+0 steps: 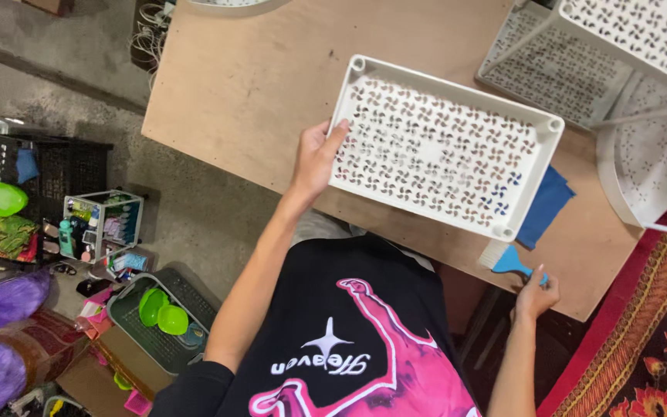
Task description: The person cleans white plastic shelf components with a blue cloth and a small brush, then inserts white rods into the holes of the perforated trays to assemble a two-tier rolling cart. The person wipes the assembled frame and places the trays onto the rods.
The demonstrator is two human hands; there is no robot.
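The left hand closed on the short edge of the white tray, lifting it tilted above the table. Just below the tray's lower corner, the right hand pinched a blue brush, bristles toward the tray.

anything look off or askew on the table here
Nothing looks damaged or spilled. The white tray is tilted, lifted at one end by the left hand. The right hand holds a blue brush at the table edge.
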